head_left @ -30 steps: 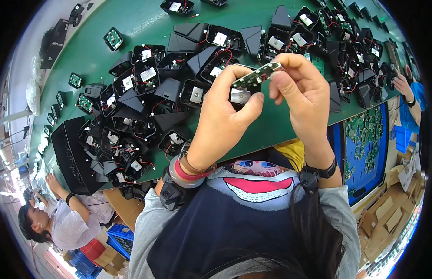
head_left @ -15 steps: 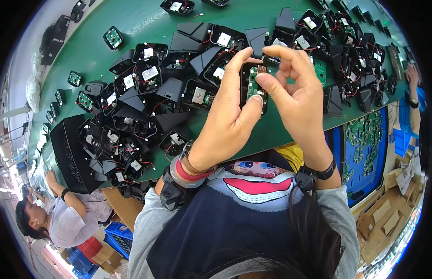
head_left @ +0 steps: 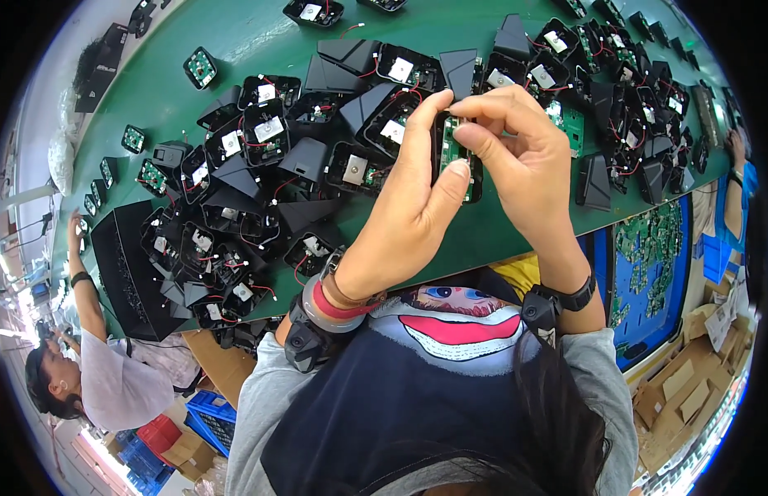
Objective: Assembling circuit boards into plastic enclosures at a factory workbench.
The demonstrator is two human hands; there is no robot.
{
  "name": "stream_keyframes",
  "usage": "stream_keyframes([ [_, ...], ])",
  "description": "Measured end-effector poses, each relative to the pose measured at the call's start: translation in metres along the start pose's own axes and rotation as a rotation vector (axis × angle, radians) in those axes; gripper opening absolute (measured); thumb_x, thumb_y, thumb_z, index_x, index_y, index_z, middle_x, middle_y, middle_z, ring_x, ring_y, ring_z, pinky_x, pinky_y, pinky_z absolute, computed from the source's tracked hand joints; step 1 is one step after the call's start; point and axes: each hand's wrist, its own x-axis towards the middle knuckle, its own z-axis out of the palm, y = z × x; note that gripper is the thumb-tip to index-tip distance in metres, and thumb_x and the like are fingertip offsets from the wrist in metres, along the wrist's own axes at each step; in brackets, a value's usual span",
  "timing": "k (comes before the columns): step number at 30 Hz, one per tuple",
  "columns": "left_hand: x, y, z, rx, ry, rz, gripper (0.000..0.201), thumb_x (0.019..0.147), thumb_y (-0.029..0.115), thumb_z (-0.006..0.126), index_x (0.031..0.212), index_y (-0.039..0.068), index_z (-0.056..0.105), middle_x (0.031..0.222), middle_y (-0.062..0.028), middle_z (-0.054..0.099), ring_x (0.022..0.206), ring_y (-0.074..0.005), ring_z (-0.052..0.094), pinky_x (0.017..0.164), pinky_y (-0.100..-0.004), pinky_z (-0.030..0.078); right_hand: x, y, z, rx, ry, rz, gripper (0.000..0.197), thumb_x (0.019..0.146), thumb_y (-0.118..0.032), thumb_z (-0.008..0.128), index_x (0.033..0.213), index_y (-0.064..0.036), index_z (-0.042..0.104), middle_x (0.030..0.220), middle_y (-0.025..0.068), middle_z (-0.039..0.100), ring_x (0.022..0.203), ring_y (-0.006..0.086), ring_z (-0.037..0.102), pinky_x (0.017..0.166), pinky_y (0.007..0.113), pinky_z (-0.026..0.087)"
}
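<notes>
A small black plastic housing [head_left: 476, 183] with a green circuit board [head_left: 452, 150] in it is held up over the table's near edge. My left hand [head_left: 413, 198] is closed round its left side, the thumb pressing low on the board. At the upper end of the board, my right hand [head_left: 528, 161] pinches with thumb and forefinger. Those fingers cover what lies at that end. Just beyond the hands stands a dark tapered cover [head_left: 460, 73], and left of them is an open housing with a white block [head_left: 355, 170].
Many open black housings with red wires crowd the green table [head_left: 260, 41] at left and right. A loose green board [head_left: 572, 131] lies right of my hands. A blue tray of boards [head_left: 648, 256] is at the right. A co-worker [head_left: 123, 372] reaches over the table at left.
My right thumb and forefinger have come closer together over the board's upper end, covering a brownish part seen before. The co-worker at left has stretched an arm farther out along the table.
</notes>
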Motion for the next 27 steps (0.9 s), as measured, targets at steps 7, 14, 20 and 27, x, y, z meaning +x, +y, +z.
stream_keyframes([
  [7,0.000,0.002,0.001,0.088,-0.071,0.009,0.057,0.091,0.008,0.048,0.140,-0.003,0.020,0.133,-0.0184,0.036,0.124,-0.0249,0.039,0.102,-0.0333,0.033,-0.004,-0.001,0.004,-0.185,0.159,-0.202,0.016,0.076,-0.003,0.069,0.092,-0.0055,0.068,0.080,0.0042,0.059,0.065,0.0119,0.055,0.055,0.022,0.041],
  [14,0.001,-0.004,0.002,-0.139,0.024,-0.053,0.049,0.087,0.003,0.047,0.134,-0.001,0.032,0.122,-0.0122,0.044,0.112,-0.0167,0.045,0.096,-0.0280,0.037,-0.004,-0.008,-0.006,-0.330,0.002,-0.084,0.016,0.078,-0.004,0.068,0.094,-0.0057,0.067,0.086,0.0000,0.058,0.066,0.0072,0.051,0.052,0.020,0.037],
  [20,0.004,-0.002,-0.001,-0.149,0.042,-0.086,0.049,0.088,-0.001,0.039,0.136,0.002,0.031,0.111,-0.0048,0.043,0.084,-0.0054,0.042,0.073,-0.0193,0.040,0.002,-0.006,0.001,-0.279,-0.098,-0.034,0.029,0.083,-0.007,0.062,0.112,-0.0061,0.060,0.099,0.0015,0.057,0.080,0.0084,0.051,0.063,0.020,0.042],
  [27,0.006,-0.006,0.001,-0.233,0.049,0.056,0.051,0.089,0.000,0.041,0.138,0.004,0.030,0.128,-0.0072,0.043,0.098,-0.0107,0.048,0.080,-0.0210,0.041,-0.021,-0.013,-0.005,0.344,-0.166,0.303,0.043,0.089,-0.010,0.058,0.128,0.0002,0.042,0.116,0.0070,0.052,0.104,0.0125,0.052,0.091,0.027,0.042],
])
